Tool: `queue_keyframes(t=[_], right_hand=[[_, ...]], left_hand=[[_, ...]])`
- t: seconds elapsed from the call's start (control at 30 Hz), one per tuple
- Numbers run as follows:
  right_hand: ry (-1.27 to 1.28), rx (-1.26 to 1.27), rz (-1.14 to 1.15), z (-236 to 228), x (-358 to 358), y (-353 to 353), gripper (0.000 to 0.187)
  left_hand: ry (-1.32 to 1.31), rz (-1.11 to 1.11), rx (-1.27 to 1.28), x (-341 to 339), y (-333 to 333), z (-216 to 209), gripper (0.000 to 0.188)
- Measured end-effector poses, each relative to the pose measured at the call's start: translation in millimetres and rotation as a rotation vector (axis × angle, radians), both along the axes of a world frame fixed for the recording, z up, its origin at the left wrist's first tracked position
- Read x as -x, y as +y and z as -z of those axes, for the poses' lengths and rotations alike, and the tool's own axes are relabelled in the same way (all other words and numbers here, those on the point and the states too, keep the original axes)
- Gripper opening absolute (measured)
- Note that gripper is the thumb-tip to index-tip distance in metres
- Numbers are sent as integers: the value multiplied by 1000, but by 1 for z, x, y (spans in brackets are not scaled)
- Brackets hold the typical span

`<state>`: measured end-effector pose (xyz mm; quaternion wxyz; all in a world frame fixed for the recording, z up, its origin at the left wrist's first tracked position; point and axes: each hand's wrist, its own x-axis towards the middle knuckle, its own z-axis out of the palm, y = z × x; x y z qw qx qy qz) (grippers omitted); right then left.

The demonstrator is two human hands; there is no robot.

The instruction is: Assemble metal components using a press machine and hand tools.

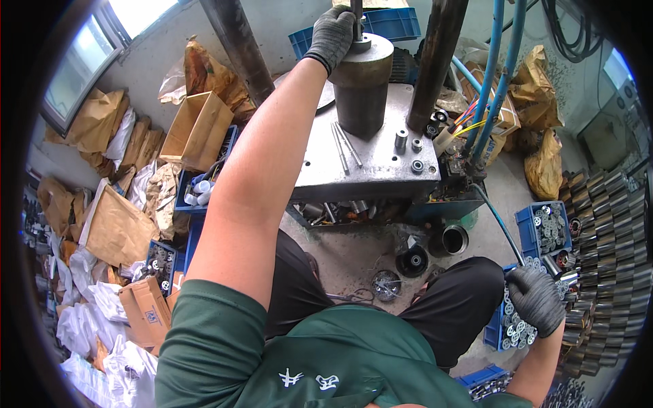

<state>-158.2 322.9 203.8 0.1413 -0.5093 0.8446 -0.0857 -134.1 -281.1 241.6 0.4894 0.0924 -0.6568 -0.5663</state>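
My left hand (332, 37), in a grey glove, reaches far forward. Its fingers close around a dark upright metal rod (357, 19) above a thick steel cylinder (364, 88); the grip is partly hidden. The cylinder stands on the steel press table (381, 160). Low on the right, my gloved right hand (537, 300) is wrapped round the end of a long lever (501, 224) that runs up to the press's side. Two thin rods (345, 146) lie on the table left of the cylinder's foot. Small metal bushings (401, 141) and a ring (417, 166) sit at the right.
Dark press columns (435, 61) flank the cylinder, with blue hoses (500, 81) at the right. Blue bins of round metal parts (544, 228) and stacked steel tubes (615, 265) stand right. A wooden box (197, 129), cardboard and bags fill the left. Floor parts include a pipe piece (454, 239).
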Motion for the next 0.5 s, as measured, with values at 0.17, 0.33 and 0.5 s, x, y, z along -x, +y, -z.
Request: queue_keyframes(t=[0.17,0.33,0.5], right_hand=[[62,219,92,-8,-3,-6,22],[277,422,170,-13,12,-12,19],[646,800,146,-58,82,-78,15]], left_hand=[[-32,-33,37,2,-5,2,23],[-5,-31,63,6,4,0,16],[-25,151,-60,-4,-14,2,17]])
